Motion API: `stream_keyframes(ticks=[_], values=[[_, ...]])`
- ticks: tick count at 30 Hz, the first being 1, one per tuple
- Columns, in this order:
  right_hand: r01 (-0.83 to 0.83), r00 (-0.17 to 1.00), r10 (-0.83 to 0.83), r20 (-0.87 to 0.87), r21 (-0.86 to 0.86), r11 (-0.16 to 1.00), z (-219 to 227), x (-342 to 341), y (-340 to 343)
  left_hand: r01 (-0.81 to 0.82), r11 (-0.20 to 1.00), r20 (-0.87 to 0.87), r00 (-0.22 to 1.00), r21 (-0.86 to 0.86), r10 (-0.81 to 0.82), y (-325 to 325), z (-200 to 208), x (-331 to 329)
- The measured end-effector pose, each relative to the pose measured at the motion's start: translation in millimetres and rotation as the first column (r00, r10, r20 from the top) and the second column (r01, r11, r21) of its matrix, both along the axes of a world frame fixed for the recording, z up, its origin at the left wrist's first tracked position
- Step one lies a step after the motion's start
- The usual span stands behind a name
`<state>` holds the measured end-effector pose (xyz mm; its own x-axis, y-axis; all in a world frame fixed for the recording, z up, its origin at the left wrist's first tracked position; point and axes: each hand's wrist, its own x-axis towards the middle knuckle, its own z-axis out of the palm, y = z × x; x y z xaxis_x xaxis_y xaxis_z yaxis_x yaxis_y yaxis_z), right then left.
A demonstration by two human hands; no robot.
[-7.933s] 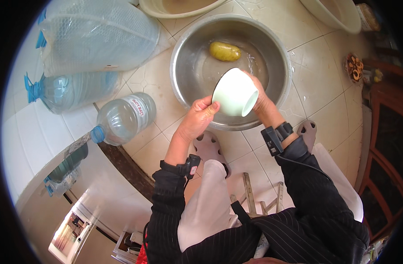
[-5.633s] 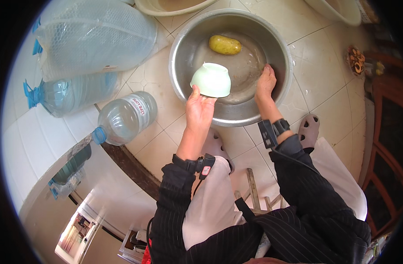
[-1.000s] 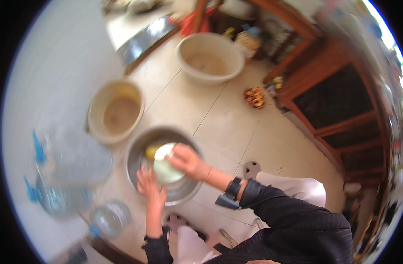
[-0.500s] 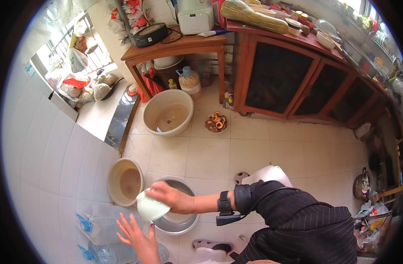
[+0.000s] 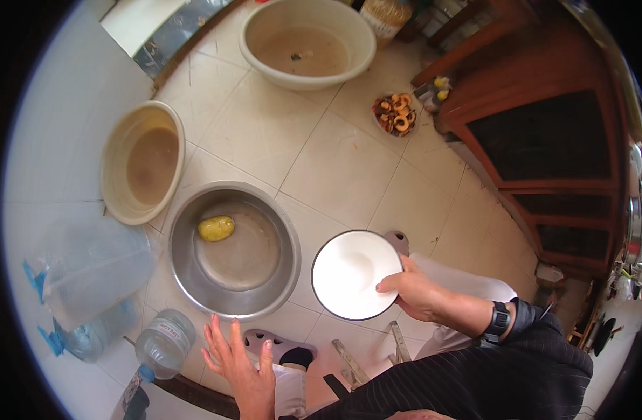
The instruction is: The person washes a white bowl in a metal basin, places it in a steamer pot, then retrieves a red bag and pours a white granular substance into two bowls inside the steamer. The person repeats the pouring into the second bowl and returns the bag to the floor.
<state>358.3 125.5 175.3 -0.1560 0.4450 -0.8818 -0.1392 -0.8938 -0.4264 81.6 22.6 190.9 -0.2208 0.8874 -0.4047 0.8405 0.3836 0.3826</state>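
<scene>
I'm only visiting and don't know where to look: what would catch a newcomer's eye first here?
Probably the white bowl with its dark rim, held by the right hand to the right of the metal basin. Next comes the bright yellow oval thing lying inside that basin, toward its far left side. The left hand, fingers spread, is by the basin's near edge.

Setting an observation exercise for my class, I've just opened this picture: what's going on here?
A person's right hand grips a round white bowl with a dark rim, thumb inside it, above the pale tiled floor to the right of a round grey metal basin. The left hand is open and holds nothing, its spread fingers near the basin's near edge; whether they touch it is unclear. A yellow oblong object lies in the basin, and nothing shows inside the bowl.
</scene>
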Motion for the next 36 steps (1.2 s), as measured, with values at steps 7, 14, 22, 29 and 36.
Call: stream_keyframes(ticks=[7,14,22,29,36], values=[[0.068,0.996,-0.071,0.045,0.071,0.995,-17,-24,52,0.039,0.999,-0.085,0.996,-0.032,-0.041,34,-31,-11],[-0.02,0.999,0.012,0.041,0.216,0.976,-12,-37,53,0.232,0.972,-0.111,0.966,-0.026,-0.234,45,-66,11],[0.168,0.937,-0.18,0.3,0.066,0.984,-35,-12,-4,0.239,0.96,0.007,0.97,-0.147,-0.241,33,-46,46],[0.224,0.964,-0.246,0.101,0.192,0.956,79,14,-2,0.369,0.903,-0.046,0.921,-0.22,-0.387,73,95,45],[0.378,0.818,-0.49,0.302,0.361,0.853,210,113,-2,0.524,0.823,-0.06,0.835,-0.218,-0.547,145,256,113]])
